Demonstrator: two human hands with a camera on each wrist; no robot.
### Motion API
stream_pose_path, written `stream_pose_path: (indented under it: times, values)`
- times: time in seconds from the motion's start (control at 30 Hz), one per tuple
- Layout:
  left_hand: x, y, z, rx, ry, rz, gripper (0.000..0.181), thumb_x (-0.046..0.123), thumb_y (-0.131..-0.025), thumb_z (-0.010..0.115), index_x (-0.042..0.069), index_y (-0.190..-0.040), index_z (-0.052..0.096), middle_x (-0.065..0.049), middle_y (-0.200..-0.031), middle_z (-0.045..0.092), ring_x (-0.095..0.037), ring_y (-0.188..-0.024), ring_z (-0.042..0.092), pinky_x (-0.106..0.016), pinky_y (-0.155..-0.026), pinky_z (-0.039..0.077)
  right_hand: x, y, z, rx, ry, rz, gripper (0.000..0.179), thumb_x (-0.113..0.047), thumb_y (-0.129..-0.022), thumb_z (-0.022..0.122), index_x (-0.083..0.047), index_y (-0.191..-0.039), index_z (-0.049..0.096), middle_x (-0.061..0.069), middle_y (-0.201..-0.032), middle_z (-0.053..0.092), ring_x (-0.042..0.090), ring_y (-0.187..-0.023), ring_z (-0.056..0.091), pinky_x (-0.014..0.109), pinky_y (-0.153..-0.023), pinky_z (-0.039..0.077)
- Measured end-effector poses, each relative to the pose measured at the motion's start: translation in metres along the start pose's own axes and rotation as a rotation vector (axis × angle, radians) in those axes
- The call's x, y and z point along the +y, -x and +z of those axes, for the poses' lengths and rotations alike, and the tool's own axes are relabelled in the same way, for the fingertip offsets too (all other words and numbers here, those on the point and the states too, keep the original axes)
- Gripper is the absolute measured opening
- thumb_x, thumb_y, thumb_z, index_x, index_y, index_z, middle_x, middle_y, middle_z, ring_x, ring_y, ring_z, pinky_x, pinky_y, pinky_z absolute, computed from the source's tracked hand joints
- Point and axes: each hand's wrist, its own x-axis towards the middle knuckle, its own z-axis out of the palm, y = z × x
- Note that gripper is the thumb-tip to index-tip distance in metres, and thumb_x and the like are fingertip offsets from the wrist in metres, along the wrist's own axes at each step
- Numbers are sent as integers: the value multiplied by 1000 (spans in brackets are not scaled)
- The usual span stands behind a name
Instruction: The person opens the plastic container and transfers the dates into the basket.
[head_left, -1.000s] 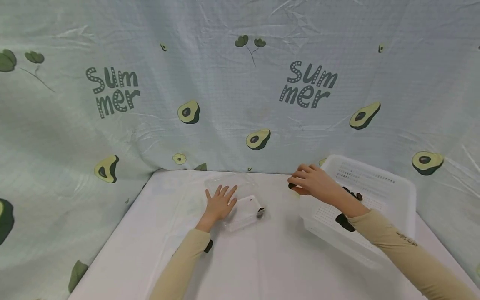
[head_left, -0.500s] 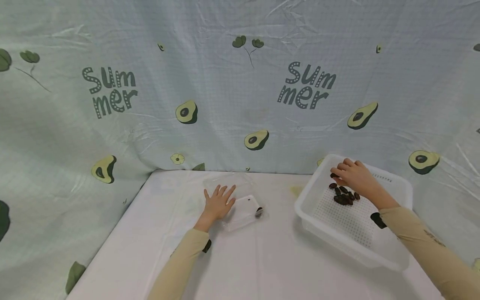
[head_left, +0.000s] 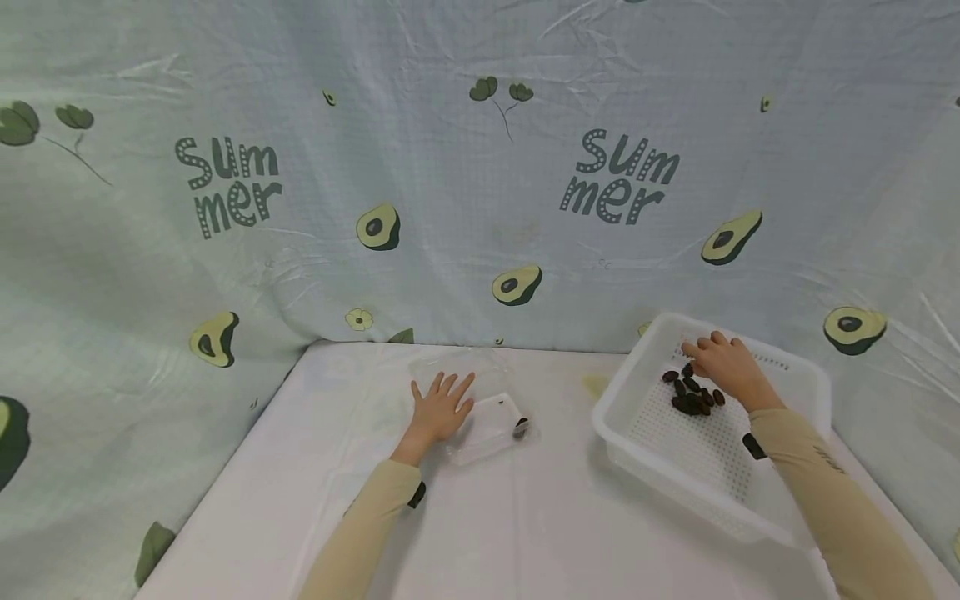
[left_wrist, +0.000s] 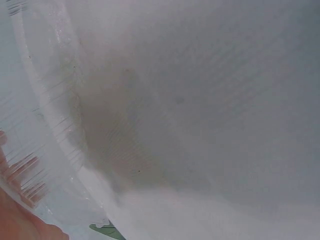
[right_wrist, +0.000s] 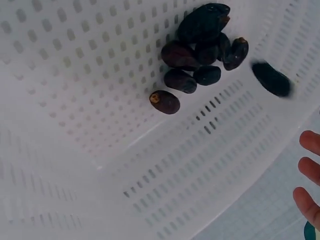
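My left hand (head_left: 438, 412) rests with spread fingers on a clear plastic clamshell box (head_left: 491, 448), and one dark date (head_left: 521, 428) lies at that box's right end. Part of the hand (left_wrist: 17, 220) shows behind clear plastic in the left wrist view. Over the far side of a white perforated basket (head_left: 637, 454), my right hand (head_left: 726, 364) has its fingers extended and holds nothing. A blurred date (right_wrist: 271, 79) is just off its fingertips in the right wrist view, near the basket wall. Several dark red-brown dates (right_wrist: 179, 55) lie clustered on the basket floor.
The basket stands at the right of a white-covered table (head_left: 555, 517). A pale curtain (head_left: 442, 183) with avocado prints hangs close behind the table and along its sides. The basket's high walls surround the dates.
My right hand has carried a date from left of the basket to over it and let go, its fingers now straightened. My left hand has stayed on the clear box.
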Motion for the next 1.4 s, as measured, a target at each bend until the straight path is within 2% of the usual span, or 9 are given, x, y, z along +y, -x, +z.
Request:
stream_pose_path:
  times: [0.3,0.4,0.57,0.83,0.9,1.1,1.17,1.4]
  values:
    - [0,0,-1,15,-11,3,47,40,-96,32,26,-141,28,-10,-142,34,-34,-135,22,-69,-99,6,-4,-2,5,56,-23,-26,28,-9,-68,73,-10,-93,60,7,-72,54,25,-66,46,36,-48,37]
    - [0,-1,-1,16,-13,-2,48,41,-96,32,27,-141,28,-10,-142,34,-33,-135,21,-69,-99,5,-4,-4,4,64,-22,-31,28,-9,-67,73,-10,-92,60,8,-72,55,25,-65,45,35,-47,35]
    - [-1,-1,-1,7,-13,-11,47,41,-96,32,27,-141,28,-9,-142,34,-33,-135,21,-69,-99,5,-4,-1,4,129,-30,-71,28,-8,-65,73,-10,-88,58,7,-67,51,23,-60,41,31,-44,29]
    - [-1,-2,0,5,-19,-16,48,41,-96,31,27,-141,27,-9,-142,34,-33,-136,21,-69,-99,6,-5,3,0,79,-65,-48,27,-8,-65,73,-10,-86,56,5,-69,53,21,-62,42,31,-45,30]
    - [0,-1,0,2,-14,-14,48,41,-96,31,27,-141,27,-10,-143,33,-33,-136,21,-69,-100,5,-6,2,-2,106,-72,-56,26,-7,-66,73,-10,-86,57,5,-69,52,21,-62,42,30,-45,29]
    - [2,-1,-2,0,-14,-12,47,39,-96,33,26,-141,28,-10,-142,34,-33,-135,21,-68,-100,6,-11,-5,-10,217,-107,-95,25,-5,-66,71,-11,-85,56,4,-68,51,21,-61,42,27,-45,25]
    - [3,-1,-2,2,-17,-11,47,39,-96,32,26,-141,27,-10,-142,34,-33,-135,21,-68,-100,7,-14,-9,-12,208,-124,-89,24,-6,-67,70,-11,-85,56,4,-70,53,21,-62,43,28,-45,28]
    - [3,0,-3,4,-1,-6,47,39,-96,32,25,-141,28,-11,-142,34,-33,-135,21,-69,-99,4,-24,-26,-29,231,-148,-127,23,-5,-69,70,-12,-85,55,4,-72,53,20,-64,43,27,-47,27]
